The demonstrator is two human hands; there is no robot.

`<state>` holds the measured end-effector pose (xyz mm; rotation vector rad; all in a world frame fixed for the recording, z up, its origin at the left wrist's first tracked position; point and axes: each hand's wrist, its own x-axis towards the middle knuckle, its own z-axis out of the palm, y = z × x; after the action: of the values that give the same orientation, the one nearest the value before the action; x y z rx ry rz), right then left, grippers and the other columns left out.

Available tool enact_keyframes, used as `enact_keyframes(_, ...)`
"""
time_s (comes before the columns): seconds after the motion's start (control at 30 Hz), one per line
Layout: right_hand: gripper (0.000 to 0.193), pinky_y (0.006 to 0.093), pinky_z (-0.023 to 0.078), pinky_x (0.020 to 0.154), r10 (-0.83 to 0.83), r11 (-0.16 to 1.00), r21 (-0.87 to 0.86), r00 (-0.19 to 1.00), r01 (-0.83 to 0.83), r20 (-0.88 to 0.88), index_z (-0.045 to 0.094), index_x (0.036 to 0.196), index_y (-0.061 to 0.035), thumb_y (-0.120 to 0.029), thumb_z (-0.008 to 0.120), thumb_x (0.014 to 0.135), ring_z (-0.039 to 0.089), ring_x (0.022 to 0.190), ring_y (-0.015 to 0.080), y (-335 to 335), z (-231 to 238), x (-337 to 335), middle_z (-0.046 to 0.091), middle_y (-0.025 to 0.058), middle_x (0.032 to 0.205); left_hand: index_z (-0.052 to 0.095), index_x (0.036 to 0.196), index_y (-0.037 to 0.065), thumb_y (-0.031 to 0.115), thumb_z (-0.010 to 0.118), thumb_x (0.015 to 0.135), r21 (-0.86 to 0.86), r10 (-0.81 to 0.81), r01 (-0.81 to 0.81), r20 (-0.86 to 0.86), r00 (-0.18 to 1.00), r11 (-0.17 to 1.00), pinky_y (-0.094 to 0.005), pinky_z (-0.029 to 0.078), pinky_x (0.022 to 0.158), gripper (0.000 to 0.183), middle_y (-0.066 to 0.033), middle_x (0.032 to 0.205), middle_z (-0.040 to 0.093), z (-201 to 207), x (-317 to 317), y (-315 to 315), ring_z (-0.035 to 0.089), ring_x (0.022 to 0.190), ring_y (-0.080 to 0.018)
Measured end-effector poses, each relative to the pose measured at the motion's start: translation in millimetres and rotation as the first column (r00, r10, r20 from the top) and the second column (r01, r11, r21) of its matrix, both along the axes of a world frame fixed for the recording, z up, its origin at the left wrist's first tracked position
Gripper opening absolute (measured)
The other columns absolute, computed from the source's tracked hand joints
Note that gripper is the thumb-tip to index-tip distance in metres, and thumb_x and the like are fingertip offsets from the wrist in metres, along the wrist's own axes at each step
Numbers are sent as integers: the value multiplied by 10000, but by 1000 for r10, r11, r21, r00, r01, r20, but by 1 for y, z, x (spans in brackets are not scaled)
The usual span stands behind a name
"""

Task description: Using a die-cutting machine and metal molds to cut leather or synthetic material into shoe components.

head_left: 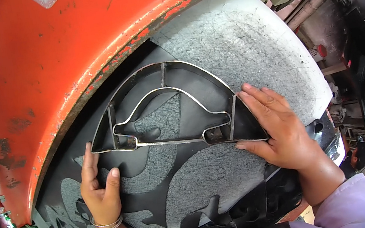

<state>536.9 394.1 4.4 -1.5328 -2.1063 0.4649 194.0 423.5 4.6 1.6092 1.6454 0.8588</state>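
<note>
Steel cutting die (170, 142), arched with a smaller inner curve, lies flat on a black sheet (135, 161), just in front of the orange machine body (59, 80). Left hand (101, 192): fingers extended, loosely together, against the die's left end; thumb free, apart from the metal. Right hand (284, 132): fingers along the outer arc, thumb at the lower edge, lightly gripping the right corner.

Band between the two curves shows black; part of an existing opening falls inside the inner curve. Further out, several curved openings in the sheet bare the scratched pale board (248, 47). Cutting looks well advanced on the near side. Placement seems nearly settled; the cut at this spot appears not yet made. Black offcuts (252, 202) hang along the near edge.
</note>
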Motion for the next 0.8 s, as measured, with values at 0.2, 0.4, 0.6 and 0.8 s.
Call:
enact_keyframes(0.2,718,478,375,1055,9,1000,-27,999,-10,-39,484,1316,44,-243,786,731,494,1273,325,3,4,3,555,192,1303,367,1403,-104,134,676,840,13,6,-5,-32,999,1000,-351,294,1098,685,-240,1365,499,5,1,-2,472,1289,-277)
enact_keyframes(0.4,701,473,374,1056,25,999,-24,998,-27,-62,484,1313,48,-234,772,739,484,1287,312,6,5,5,572,173,1286,377,1402,-96,22,685,800,-6,9,-9,8,1000,1000,-346,307,1102,686,-236,1392,476,10,-1,-2,468,1299,-280)
enact_keyframes(0.6,704,473,367,1062,17,1000,-25,997,-19,-72,479,1314,55,-236,768,742,476,1296,311,6,6,4,578,172,1277,369,1395,-117,27,691,794,-6,10,-9,35,999,1000,-350,294,1109,698,-241,1391,478,10,-1,1,457,1310,-280)
enact_keyframes(0.8,709,475,364,1064,11,999,-35,997,-14,-72,474,1317,57,-233,768,741,468,1304,311,7,6,2,580,171,1273,351,1403,-121,28,687,793,-9,-24,24,2,1000,1000,-358,261,1124,713,-248,1394,472,11,0,3,447,1319,-283)
